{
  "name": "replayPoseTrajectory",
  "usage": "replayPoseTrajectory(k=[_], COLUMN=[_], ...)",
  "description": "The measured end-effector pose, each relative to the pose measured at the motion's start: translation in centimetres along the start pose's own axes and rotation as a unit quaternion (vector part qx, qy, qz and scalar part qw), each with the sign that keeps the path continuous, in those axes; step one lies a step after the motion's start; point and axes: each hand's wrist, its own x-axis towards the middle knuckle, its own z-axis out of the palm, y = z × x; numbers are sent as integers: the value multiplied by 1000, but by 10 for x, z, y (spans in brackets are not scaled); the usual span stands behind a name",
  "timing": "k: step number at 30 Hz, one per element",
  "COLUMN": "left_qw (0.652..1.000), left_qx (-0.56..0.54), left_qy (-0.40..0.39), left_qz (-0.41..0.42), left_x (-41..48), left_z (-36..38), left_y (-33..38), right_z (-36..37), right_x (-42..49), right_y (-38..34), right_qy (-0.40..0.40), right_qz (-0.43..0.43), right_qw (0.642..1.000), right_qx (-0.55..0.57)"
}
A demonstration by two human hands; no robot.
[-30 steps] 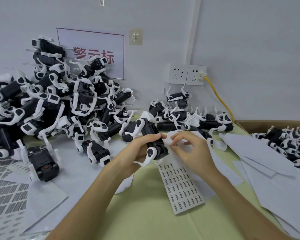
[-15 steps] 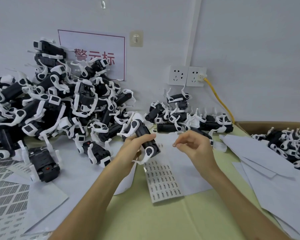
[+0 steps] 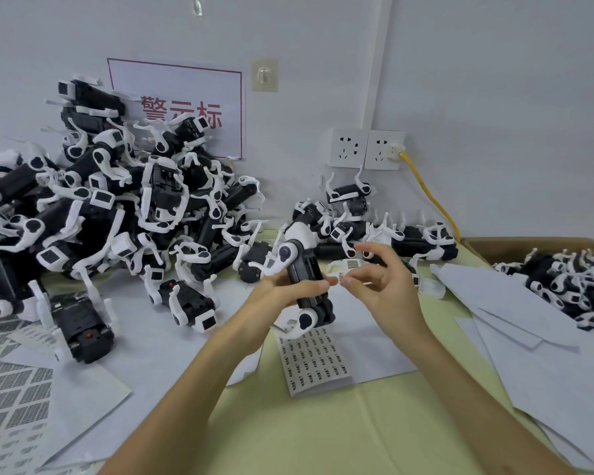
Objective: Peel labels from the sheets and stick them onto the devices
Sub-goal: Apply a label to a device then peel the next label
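With the left hand (image 3: pixel 278 293) wrapped tight round the black device (image 3: pixel 302 267) and the right hand (image 3: pixel 388 289) pinching a tiny label (image 3: pixel 341 276) at its 3 o'clock, hold the device steady, lay the label flat, press it down

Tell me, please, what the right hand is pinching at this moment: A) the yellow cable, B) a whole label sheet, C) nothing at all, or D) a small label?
D: the right hand pinches a small label at its fingertips, right beside the device that the left hand grips.
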Motion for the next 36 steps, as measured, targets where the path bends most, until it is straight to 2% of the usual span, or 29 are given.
replayPoseTrajectory(k=[16, 28, 33, 36], left_qw=[999, 999, 999, 998], left_qx=[22, 40, 50, 34], left_qy=[-23, 4, 11, 47], left_qz=[18, 9, 2, 4], left_x=[-2, -2, -2, 1], left_z=[3, 4, 7, 14], left_y=[-4, -2, 1, 1], right_z=[-1, -3, 0, 2], right_x=[1, 2, 1, -2], right_y=[2, 1, 0, -1], right_qy=[27, 0, 4, 13], right_qz=[-1, 41, 14, -5], right_qw=[997, 998, 995, 994], right_qx=[-76, -55, -95, -106])
